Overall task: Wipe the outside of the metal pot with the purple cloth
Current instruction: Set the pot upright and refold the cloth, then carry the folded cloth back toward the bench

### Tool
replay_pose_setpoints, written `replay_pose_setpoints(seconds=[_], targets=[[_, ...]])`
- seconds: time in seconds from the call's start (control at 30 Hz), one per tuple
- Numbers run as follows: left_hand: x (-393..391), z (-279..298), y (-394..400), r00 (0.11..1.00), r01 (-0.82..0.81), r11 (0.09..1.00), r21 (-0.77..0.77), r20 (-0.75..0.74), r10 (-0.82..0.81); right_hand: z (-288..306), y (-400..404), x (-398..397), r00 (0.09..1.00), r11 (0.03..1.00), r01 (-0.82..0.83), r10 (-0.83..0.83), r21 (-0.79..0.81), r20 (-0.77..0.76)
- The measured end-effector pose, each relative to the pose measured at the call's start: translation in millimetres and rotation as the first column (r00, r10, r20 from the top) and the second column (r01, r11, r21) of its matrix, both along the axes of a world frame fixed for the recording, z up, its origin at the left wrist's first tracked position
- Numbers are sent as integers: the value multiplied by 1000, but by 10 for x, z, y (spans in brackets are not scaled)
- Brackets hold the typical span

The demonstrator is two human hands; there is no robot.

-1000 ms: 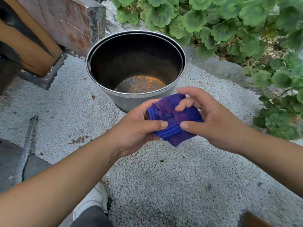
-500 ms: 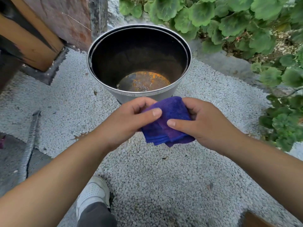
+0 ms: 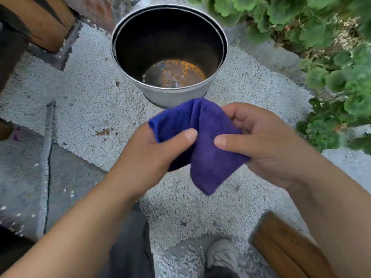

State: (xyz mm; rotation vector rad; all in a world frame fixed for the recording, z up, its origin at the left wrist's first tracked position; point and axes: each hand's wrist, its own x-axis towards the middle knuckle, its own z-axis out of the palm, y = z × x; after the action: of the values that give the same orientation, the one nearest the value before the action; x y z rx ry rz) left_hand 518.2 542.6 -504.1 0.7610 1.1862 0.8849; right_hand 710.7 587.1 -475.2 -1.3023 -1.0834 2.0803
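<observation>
Both hands are on the purple cloth (image 3: 208,145), held in the air just in front of the metal pot (image 3: 170,55), not touching it as far as the view shows. The left hand (image 3: 148,157) pinches the cloth's left fold, thumb on top, fingers curled under. The right hand (image 3: 267,143) grips the right side the same way, fingers half curled. The pot sits upright on white gravel (image 3: 90,101), rusty inside, with green plants (image 3: 321,37) to its right.

The metal pot (image 3: 169,57) stands upright at twelve o'clock, its silver outside shiny, its inside dark with an orange rusty bottom. The purple cloth (image 3: 202,141), folded and hanging to a point, sits at six o'clock from the pot, overlapping its lower wall.
</observation>
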Motion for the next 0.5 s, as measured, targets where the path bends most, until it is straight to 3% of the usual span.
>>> replay_pose_setpoints(seconds=[0.07,0.17,0.33,0.5], targets=[[-67,352,-60,992,-117,990,-83,34,120,384,27,93,1000,999,7,-8,-46,-20],[-171,1085,-140,977,-166,972,-169,104,185,1047,74,195,997,987,35,-45,-154,-63],[-337,2744,-526,926,-308,932,-190,165,340,2455,-56,-36,958,950,-37,-54,-309,-282],[-878,4133,-1394,809,-560,808,-181,87,581,3667,-392,-791,956,972,-192,155,-133,-249]])
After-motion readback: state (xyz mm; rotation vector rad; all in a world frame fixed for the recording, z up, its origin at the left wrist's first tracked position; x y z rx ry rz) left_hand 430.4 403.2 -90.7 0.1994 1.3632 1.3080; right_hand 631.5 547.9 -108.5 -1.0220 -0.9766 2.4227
